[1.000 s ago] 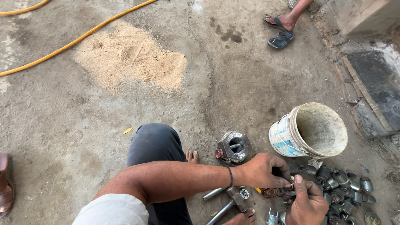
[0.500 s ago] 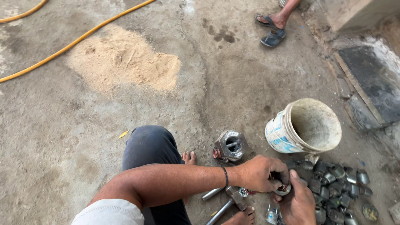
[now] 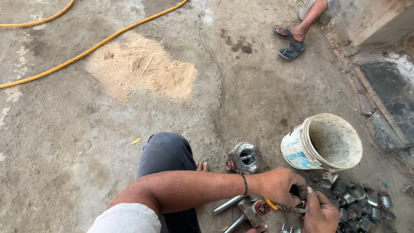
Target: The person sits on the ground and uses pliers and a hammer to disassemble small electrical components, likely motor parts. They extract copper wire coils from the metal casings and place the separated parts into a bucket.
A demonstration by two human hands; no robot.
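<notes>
1. Rough, stained concrete floor (image 3: pixel 64 142) fills the view, with a patch of pale sawdust (image 3: pixel 142 71) spread on it and a yellow hose (image 3: pixel 92 46) running across the upper left.
2. Left hand (image 3: pixel 280 186) reaches across from the forearm, which wears a dark wristband (image 3: pixel 245 184); its fingers are curled together around a small metal ring-shaped part (image 3: pixel 301 208) at the lower right.
3. Right hand (image 3: pixel 321 213) comes up from the bottom edge, its fingers closed on the same small part from the other side, so both hands touch it and each other.
4. Just below the left hand lie a hammer (image 3: pixel 248 214) and a steel rod (image 3: pixel 228 204) on the floor.
5. A grey hexagonal metal housing (image 3: pixel 245 158) with a round bore sits beside the person's bare toes (image 3: pixel 202 165) and dark-trousered knee (image 3: pixel 166 153).
6. A dirty white bucket (image 3: pixel 323 142) lies tipped on its side, mouth open, above a heap of small grey metal fittings (image 3: pixel 358 203).
7. Another person's sandalled feet (image 3: pixel 291 41) stand at the top right.
</notes>
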